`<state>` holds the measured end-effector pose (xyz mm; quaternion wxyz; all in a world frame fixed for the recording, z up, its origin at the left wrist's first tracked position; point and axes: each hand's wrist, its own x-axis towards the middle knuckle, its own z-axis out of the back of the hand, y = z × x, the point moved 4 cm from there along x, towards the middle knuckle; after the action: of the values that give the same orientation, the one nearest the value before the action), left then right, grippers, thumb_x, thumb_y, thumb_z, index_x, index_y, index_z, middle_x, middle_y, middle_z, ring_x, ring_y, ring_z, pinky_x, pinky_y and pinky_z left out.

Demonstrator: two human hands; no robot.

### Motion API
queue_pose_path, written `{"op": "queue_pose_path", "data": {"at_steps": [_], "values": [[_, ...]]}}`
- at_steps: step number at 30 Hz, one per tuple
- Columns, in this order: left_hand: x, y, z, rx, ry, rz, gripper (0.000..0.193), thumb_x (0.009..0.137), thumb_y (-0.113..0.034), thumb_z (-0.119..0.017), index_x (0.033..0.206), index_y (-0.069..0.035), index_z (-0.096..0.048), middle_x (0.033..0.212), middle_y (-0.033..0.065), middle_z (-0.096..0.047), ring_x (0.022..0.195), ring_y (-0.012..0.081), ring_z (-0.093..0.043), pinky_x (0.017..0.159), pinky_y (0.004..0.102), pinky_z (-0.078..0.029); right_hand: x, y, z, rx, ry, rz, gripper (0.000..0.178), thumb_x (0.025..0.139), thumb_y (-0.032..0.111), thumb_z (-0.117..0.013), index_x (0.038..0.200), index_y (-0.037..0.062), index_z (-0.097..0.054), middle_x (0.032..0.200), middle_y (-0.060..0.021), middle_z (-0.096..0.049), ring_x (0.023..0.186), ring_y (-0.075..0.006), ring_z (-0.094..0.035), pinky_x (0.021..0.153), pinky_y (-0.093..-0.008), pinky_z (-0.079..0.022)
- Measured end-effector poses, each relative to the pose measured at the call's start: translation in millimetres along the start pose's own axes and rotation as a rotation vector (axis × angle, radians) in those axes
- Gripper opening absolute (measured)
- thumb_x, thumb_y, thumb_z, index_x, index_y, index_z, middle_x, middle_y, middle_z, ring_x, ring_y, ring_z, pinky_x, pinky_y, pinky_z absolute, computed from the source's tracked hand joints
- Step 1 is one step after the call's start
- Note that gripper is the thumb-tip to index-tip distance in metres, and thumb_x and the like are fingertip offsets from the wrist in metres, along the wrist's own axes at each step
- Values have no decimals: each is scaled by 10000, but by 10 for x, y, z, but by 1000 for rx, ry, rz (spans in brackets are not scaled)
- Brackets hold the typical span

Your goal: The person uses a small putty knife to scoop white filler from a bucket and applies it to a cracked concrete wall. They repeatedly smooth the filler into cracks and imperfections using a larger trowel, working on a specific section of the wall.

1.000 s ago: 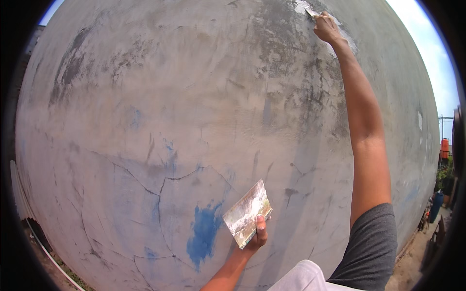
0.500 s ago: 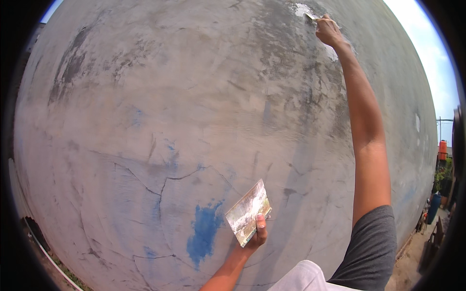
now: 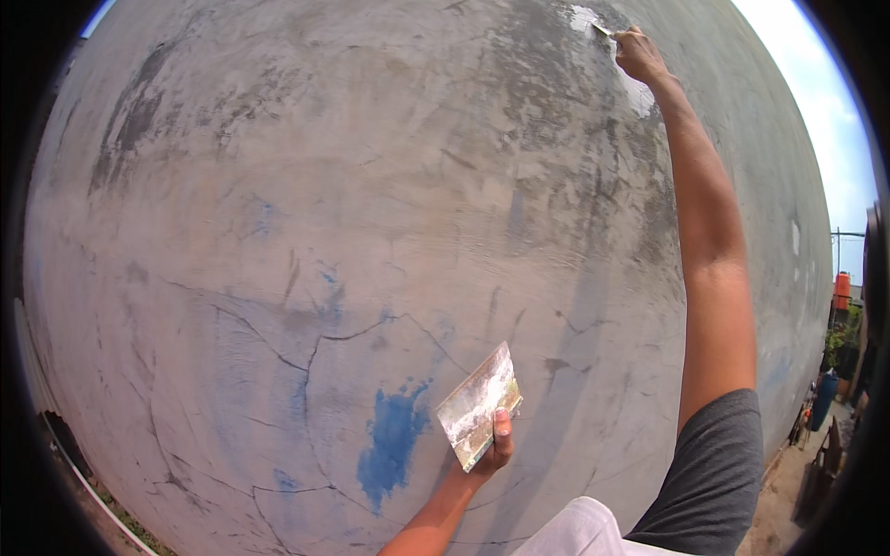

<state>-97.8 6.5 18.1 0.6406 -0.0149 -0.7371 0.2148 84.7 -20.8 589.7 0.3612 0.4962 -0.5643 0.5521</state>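
Note:
High on a grey plastered wall (image 3: pixel 371 213), my right hand (image 3: pixel 642 57) is closed around a small putty knife (image 3: pixel 602 31), its blade at a patch of wet white filler (image 3: pixel 583 17). More white filler (image 3: pixel 636 94) shows just below that hand, partly behind my wrist. Lower down, my left hand (image 3: pixel 494 456) grips a flat board (image 3: pixel 471 394) tilted up in front of the wall, the thumb over its face. White filler is smeared across the board. My right arm reaches up nearly straight; the knife's handle is mostly hidden in my fingers.
Cracks run over the lower wall around a blue paint patch (image 3: pixel 394 440). Dark, rough staining (image 3: pixel 575 120) surrounds the filler. Beyond the wall's right edge are an orange tank (image 3: pixel 842 289), a blue barrel (image 3: pixel 824 398) and plants. A pale ledge (image 3: pixel 88 491) runs along the lower left.
My right hand and the putty knife have shifted slightly right and down, uncovering more of the white filler. The left hand holds the board almost as before.

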Motion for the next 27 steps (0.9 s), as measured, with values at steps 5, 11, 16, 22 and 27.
{"op": "queue_pose_path", "data": {"at_steps": [5,11,16,22,27], "values": [[12,-35,24,55,19,36,391,928,-299,-442,1175,-1,-495,1076,159,-566,972,312,-562,838,402,-444,-235,149,-8,25,94,85,404,751,57,-532,1144,75,-625,1179,-198,-529,1090,-339,-533,933,-381,-435],[-26,22,32,20,-32,-30,386,926,-293,-446,1177,-2,-492,1080,152,-567,972,310,-563,843,402,-443,-80,-22,213,54,19,67,370,807,82,-491,1151,111,-626,1160,-167,-545,1074,-328,-540,921,-391,-433],[-19,15,16,-27,41,26,386,926,-287,-449,1189,-6,-480,1095,155,-554,988,308,-554,841,407,-440,79,32,6,40,-86,32,358,804,86,-498,1138,83,-626,1149,-175,-545,1066,-337,-540,916,-399,-431],[5,-39,26,5,3,8,383,928,-298,-445,1172,-6,-489,1068,159,-563,970,327,-557,823,420,-444,-228,319,-76,18,-48,142,341,840,79,-468,1140,76,-629,1068,-171,-562,1019,-334,-546,886,-386,-431],[-14,-49,39,47,0,-30,383,930,-307,-441,1161,-7,-496,1060,157,-566,958,327,-562,817,423,-445,-230,304,113,110,-146,123,314,837,66,-475,1103,55,-641,1033,-179,-564,998,-330,-555,872,-390,-435]]}}
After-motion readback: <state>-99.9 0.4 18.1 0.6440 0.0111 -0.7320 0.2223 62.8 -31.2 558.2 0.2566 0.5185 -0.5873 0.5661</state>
